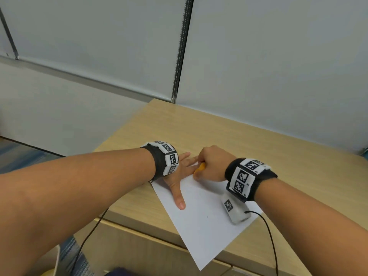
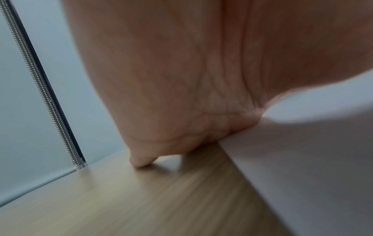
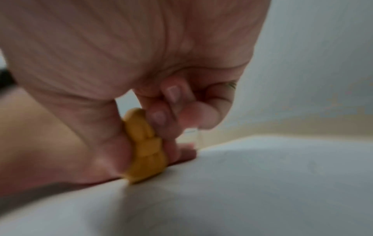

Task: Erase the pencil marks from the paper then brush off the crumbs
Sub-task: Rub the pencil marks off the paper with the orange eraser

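Note:
A white sheet of paper lies at an angle on the wooden desk, its near corner hanging past the front edge. My left hand lies flat on the sheet's far left part, fingers spread, thumb pointing toward me. My right hand pinches a yellow eraser and presses its lower end on the paper beside the left fingers. In the right wrist view the eraser sits between thumb and curled fingers, touching the paper. In the left wrist view the palm rests at the paper's edge.
A grey wall and blinds with a bead chain stand just behind the desk. Black cables hang from both wrist units over the desk's front. Bare wood spreads to the right of the sheet. A faint dot marks the paper's middle.

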{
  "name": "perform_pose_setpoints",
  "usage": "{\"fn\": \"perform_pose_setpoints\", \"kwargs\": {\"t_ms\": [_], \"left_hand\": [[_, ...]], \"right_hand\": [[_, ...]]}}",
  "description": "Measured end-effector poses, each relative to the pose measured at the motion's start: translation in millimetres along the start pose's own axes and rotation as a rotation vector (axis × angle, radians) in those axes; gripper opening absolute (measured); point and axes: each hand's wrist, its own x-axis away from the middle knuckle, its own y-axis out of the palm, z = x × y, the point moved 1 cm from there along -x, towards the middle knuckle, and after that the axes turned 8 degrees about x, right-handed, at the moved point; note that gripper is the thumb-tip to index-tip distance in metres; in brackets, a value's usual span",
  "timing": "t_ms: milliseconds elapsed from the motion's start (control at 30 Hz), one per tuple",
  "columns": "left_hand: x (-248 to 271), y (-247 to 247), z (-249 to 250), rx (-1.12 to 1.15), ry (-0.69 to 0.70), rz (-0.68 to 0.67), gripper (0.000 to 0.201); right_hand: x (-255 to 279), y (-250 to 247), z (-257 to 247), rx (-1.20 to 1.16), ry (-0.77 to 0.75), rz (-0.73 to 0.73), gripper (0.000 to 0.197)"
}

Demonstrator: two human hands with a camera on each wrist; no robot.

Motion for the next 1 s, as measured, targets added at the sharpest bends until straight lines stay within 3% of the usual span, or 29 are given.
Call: {"fn": "perform_pose_setpoints", "kwargs": {"t_ms": [67, 167, 333, 400, 467, 500, 667, 767, 867, 1000], "left_hand": [[-2.0, 0.4, -1.5, -0.013, -0.014, -0.003, 0.134], [1.6, -3.2, 1.4, -0.026, -0.04, -0.051, 0.124], [-3.1, 2.2, -1.0, 0.003, -0.002, 0.025, 0.135], [3.1, -3.5, 4.2, -0.04, -0.023, -0.029, 0.128], [8.2, -8.5, 9.2, -0.06, -0.044, -0.06, 0.121], [8.0, -8.7, 8.7, -0.047, -0.032, -0.043, 0.123], [-8.5, 6.7, -7.6, 0.041, -0.018, 0.038, 0.144], [-6.7, 0.6, -3.7, -0.014, -0.003, -0.009, 0.138], [-7.4, 0.0, -4.1, 0.011, -0.024, -0.012, 0.132], [-7.4, 2.0, -5.0, -0.002, -0.002, 0.005, 0.138]], "right_hand": [[0.2, 2.4, -3.2, 0.012, -0.008, 0.019, 0.021], [14.6, 14.5, -25.2, -0.033, -0.142, -0.082, 0.02], [-3.2, -2.0, -4.6, 0.026, 0.1, 0.031, 0.023], [2.6, 1.1, -17.6, 0.012, 0.02, 0.005, 0.022], [14.6, 9.0, -30.9, -0.024, -0.079, -0.073, 0.008], [16.7, 9.0, -28.3, -0.037, -0.072, -0.093, 0.014], [-2.0, -4.0, 18.8, 0.019, 0.188, 0.013, 0.032], [10.9, 4.6, -7.8, 0.012, 0.031, -0.023, 0.025], [27.7, 14.3, -29.6, -0.085, -0.139, -0.088, 0.032], [7.4, 0.6, -0.2, -0.025, 0.035, -0.006, 0.029]]}}
